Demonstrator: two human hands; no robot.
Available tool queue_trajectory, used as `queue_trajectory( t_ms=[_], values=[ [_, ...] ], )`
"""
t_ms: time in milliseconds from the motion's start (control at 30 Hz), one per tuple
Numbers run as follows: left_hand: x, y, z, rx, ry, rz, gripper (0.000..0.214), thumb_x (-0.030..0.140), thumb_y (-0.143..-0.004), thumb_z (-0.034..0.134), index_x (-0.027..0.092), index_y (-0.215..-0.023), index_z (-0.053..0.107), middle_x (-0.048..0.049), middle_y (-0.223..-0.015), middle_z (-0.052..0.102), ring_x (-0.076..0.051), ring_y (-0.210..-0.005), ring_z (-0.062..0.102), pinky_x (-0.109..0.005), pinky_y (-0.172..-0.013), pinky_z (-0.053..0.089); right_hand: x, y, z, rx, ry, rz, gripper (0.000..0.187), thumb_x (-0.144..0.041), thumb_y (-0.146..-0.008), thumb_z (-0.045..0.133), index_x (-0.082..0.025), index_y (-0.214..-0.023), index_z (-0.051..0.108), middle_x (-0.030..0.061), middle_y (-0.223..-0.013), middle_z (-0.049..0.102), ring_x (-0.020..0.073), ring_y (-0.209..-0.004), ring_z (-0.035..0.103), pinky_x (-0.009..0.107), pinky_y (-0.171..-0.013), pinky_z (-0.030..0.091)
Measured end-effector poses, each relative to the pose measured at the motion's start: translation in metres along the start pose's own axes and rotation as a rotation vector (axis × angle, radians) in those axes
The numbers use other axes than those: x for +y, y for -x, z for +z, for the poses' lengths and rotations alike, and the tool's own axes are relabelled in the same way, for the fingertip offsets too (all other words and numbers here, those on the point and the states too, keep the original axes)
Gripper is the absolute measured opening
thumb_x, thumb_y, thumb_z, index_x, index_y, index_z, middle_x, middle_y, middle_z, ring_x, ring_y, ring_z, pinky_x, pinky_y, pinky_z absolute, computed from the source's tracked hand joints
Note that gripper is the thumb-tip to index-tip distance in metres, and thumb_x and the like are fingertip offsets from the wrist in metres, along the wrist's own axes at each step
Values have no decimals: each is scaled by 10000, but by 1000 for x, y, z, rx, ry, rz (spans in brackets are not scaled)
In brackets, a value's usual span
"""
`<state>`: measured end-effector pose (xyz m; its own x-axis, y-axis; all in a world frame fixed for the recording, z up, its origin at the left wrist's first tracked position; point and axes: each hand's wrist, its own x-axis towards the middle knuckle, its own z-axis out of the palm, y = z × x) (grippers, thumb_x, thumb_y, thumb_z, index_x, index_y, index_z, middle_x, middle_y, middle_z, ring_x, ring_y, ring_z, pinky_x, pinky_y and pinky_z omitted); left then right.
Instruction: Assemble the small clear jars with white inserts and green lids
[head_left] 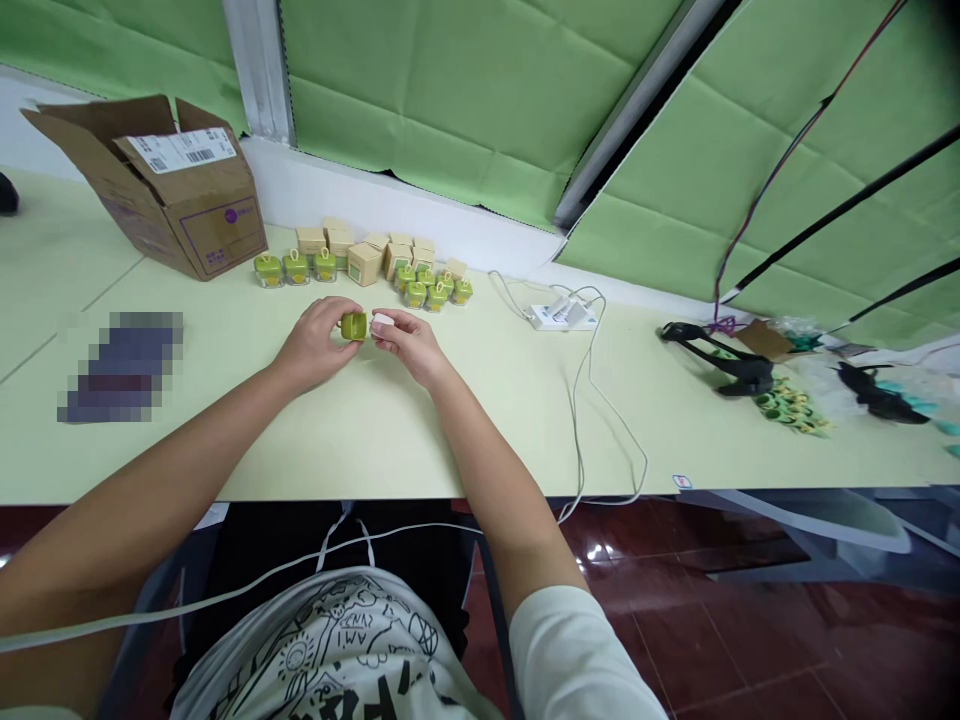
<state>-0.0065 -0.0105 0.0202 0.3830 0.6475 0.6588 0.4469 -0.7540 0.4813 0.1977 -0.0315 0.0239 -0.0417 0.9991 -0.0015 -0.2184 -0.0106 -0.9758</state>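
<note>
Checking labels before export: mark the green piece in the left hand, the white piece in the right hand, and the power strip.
Green piece (pixel 354 327): head view, middle of its visible side.
White piece (pixel 382 320): head view, its exposed upper part.
Power strip (pixel 557 321): head view, its white casing.

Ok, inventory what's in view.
hollow piece: one, green, centre
block: one, white, centre
looped containers: about ten, green, back centre
small cartons: several, tan, back centre
shipping box: one, brown, back left
blurred item: one, dark, table left
power strip: one, white, centre right
cables: several, white, right and front
strapped items: two, black, table right
small parts: many, green, table right
table: one, pale green, centre
window coverings: several, green, behind table
floor: one, dark red, below
shirt: one, printed white, front
left fingers: bare, on hollow piece
right fingers: bare, on block
</note>
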Motion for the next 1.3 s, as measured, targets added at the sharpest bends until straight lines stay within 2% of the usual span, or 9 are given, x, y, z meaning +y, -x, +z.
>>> queue_trajectory(
  t_ms=[133, 267, 433, 500, 667, 867, 1100, 1300],
  values=[
    [0, 0, 0, -13, -2, -19, 329, 277, -859, 676, 245, -1185, 648, -87, -1246, 731, -292, -1208, 666, -473, -1092, 531, 0, -1, 1, 47, 27, -17, 639, -396, -550, 1011, -243, -1075, 681, -5, -938, 757, 144, -833, 691, 287, -771, 580],
    [0, 0, 1, -10, 7, -21, 319, 291, -866, 685, 251, -1180, 649, -85, -1238, 733, -285, -1205, 668, -461, -1084, 540, 1, -2, 2, 87, 32, -35, 655, -391, -515, 1017, -252, -1024, 628, -21, -896, 753, 131, -782, 668, 265, -724, 566],
    [1, 0, 0, -21, -2, -46, 329, 288, -861, 691, 255, -1186, 648, -88, -1259, 730, -287, -1227, 658, -465, -1096, 539, 1, 0, 3, 45, 95, -54, 534, -447, -618, 970, -251, -1019, 675, -9, -951, 773, 126, -834, 690, 242, -727, 572],
    [1, 0, 0, -21, -6, -47, 329, 289, -861, 694, 258, -1185, 647, -88, -1260, 728, -291, -1230, 654, -473, -1105, 534, 0, 2, 3, 27, 105, -56, 528, -470, -638, 967, -258, -1035, 692, -3, -977, 783, 136, -871, 709, 246, -737, 592],
    [2, -1, -1, -9, -21, -22, 293, 279, -874, 673, 259, -1165, 645, -85, -1250, 721, -291, -1222, 650, -480, -1107, 526, 2, 2, 3, -24, 80, -64, 604, -481, -574, 1013, -257, -1044, 709, 8, -1025, 791, 157, -910, 736, 290, -804, 649],
    [2, -1, -3, -13, -18, 3, 270, 269, -892, 652, 256, -1162, 653, -94, -1246, 709, -296, -1235, 640, -483, -1109, 522, 3, 3, 5, -22, 64, -76, 659, -495, -547, 1027, -266, -1058, 678, 0, -999, 795, 139, -820, 731, 335, -880, 654],
    [-1, 1, 0, -34, -25, -8, 297, 265, -878, 653, 261, -1174, 662, -97, -1262, 702, -295, -1247, 634, -484, -1111, 526, 3, 4, 6, -54, 127, -117, 638, -513, -549, 1019, -254, -1030, 690, 10, -985, 800, 174, -894, 764, 367, -943, 641],
    [0, 1, -1, -11, -5, 21, 268, 290, -893, 637, 255, -1156, 673, -100, -1244, 700, -286, -1220, 651, -465, -1086, 538, 4, 4, 9, -58, 127, -157, 613, -601, -590, 981, -251, -1027, 730, 8, -987, 802, 167, -900, 751, 346, -905, 650]
  ],
)
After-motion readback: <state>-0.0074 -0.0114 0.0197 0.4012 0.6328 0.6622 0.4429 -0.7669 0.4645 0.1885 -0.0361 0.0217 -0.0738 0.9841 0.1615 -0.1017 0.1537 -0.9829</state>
